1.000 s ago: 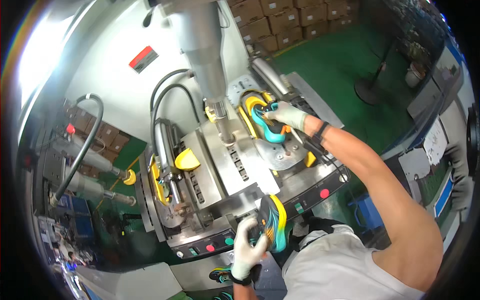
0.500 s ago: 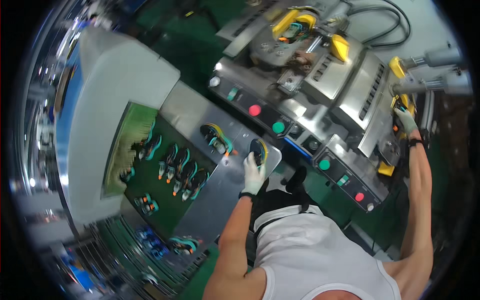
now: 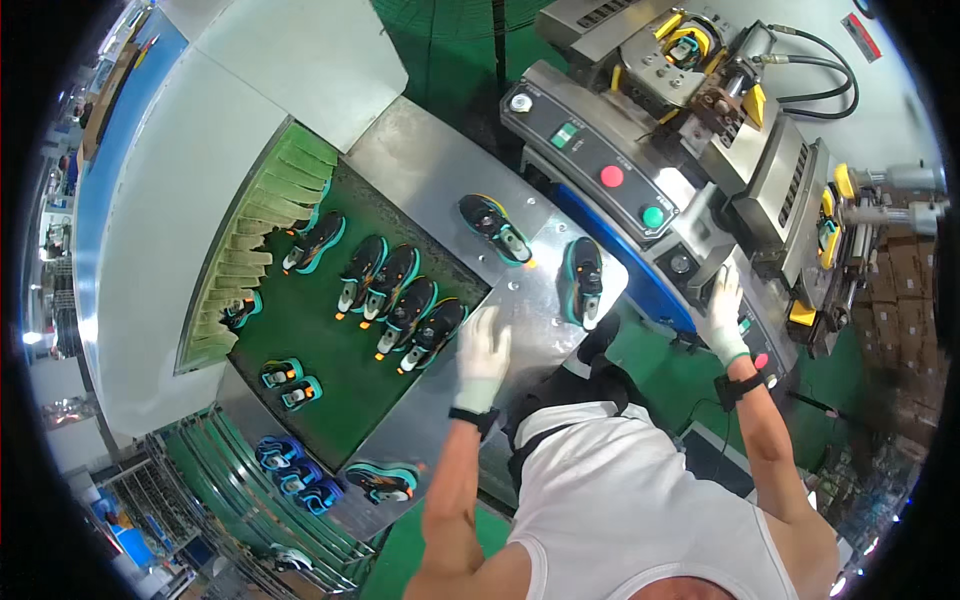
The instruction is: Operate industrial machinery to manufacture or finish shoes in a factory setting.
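Observation:
My left hand (image 3: 483, 352), in a white glove, is open and holds nothing; it is over the metal table's edge, close to the row of shoes on the green belt. The nearest is a black shoe (image 3: 436, 332) with teal sole. Beyond it, two more shoes lie on the metal table: one shoe (image 3: 495, 228) farther back and another shoe (image 3: 584, 280) at the rounded corner. My right hand (image 3: 725, 308), also gloved, rests with fingers stretched over the machine's right control panel (image 3: 775, 345). What lies under its fingers is hidden.
The pressing machine (image 3: 765, 205) has yellow clamps; a shoe (image 3: 687, 45) sits in its far station. A left control panel (image 3: 600, 165) carries red and green buttons. Green strip curtains (image 3: 250, 225) hang at the tunnel opening. A roller rack (image 3: 250, 510) stands lower left.
My left hand has let go of the corner shoe and moved left. My right hand has come from the right clamp back to the control panel. The view has shifted.

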{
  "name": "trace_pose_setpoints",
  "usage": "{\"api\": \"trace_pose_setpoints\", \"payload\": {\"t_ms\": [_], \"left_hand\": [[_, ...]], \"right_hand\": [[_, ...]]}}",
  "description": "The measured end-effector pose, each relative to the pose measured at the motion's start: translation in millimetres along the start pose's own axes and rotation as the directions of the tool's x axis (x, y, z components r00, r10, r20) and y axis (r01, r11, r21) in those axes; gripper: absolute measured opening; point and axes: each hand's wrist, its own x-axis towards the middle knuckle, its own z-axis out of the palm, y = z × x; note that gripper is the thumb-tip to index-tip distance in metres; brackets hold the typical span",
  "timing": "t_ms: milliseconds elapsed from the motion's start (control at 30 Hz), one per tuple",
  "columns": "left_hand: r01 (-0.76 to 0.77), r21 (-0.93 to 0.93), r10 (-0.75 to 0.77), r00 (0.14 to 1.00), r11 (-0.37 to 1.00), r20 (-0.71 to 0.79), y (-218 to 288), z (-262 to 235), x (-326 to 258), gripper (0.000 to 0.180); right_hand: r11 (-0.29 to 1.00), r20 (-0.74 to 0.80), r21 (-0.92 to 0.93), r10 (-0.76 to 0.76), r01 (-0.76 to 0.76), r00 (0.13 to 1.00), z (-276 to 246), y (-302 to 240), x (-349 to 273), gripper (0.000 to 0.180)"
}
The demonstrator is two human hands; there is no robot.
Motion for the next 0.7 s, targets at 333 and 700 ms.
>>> {"api": "trace_pose_setpoints", "payload": {"t_ms": [333, 700], "left_hand": [[0.225, 0.295, -0.251, 0.967, 0.929, 0.053, -180, -70, 16, 0.062], [0.083, 0.652, -0.320, 0.913, 0.754, 0.254, -199, -101, 84, 0.055]], "right_hand": [[0.896, 0.316, 0.438, -0.080, -0.071, 0.945, 58, -144, -6, 0.088], [0.783, 0.394, 0.480, 0.212, -0.396, 0.894, 91, -114, -47, 0.078]]}}
